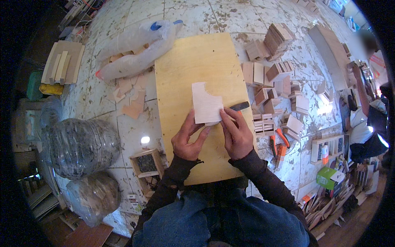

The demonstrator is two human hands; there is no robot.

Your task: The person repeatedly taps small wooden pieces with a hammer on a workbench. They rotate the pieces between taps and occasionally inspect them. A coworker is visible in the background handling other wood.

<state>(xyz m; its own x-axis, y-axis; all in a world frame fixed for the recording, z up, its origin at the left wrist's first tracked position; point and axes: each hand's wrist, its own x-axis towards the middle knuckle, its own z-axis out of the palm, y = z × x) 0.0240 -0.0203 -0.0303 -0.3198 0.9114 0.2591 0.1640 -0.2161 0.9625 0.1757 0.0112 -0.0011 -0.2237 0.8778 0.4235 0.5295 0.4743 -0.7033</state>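
Both my hands hold a thin, pale wooden piece (207, 107) over the middle of a yellowish board (177, 66). The piece is roughly rectangular, with a curved notch cut out of its upper right corner. My left hand (189, 138) pinches its lower left edge. Closed on its lower right edge is my right hand (236, 133). A dark tool head (240, 106), like a hammer's, lies on the board just beyond my right fingers; the rest of it is hidden. A small rounded light thing shows under the piece's lower edge, too covered to name.
Stacked wooden blocks (279, 39) and small wooden boxes stand to the right, near orange-handled pliers (282, 138). Large plastic bottles (138, 61) lie at the upper left, filled plastic bags (84, 148) at the left. Another person (366, 123) sits at the far right.
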